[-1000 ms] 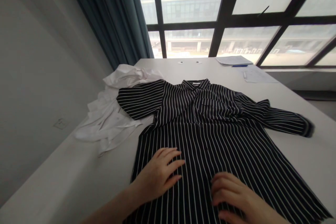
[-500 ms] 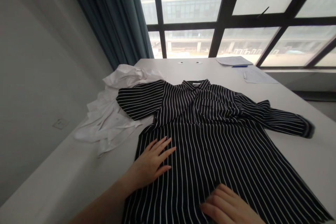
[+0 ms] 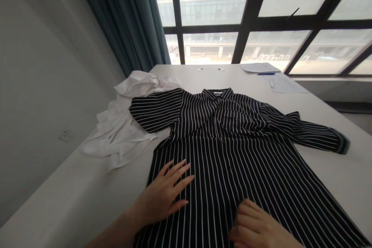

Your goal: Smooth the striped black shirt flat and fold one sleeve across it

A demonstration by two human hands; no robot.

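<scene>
On the desk (image 3: pixel 87 197): striped shirt (image 3: pixel 232 151) spread out mid-view, collar at 12 o'clock, hem at 6 o'clock by the person.
Shirt axis: long axis runs 12–6. Sleeves point out to 9 and 3 o'clock, and the chest area is rumpled.
Left hand (image 3: pixel 165 192): flat, palm down, fingers splayed toward 1 o'clock. It rests on the lower body near the shirt's 9 o'clock side edge and grips nothing.
Right hand (image 3: pixel 258 226): on the cloth near the hem, about 5 o'clock, fingers curled. Can't tell if it pinches fabric or just rests.
Shirt vs hands: the bulk lies toward 12 o'clock from both. The left hand is nearer the collar, the right nearer the hem.
White garment (image 3: pixel 128 124): crumpled heap at 10 o'clock, with the 9 o'clock sleeve lying over its edge.
Papers (image 3: pixel 260 67): far edge, 1 o'clock, well apart.
</scene>
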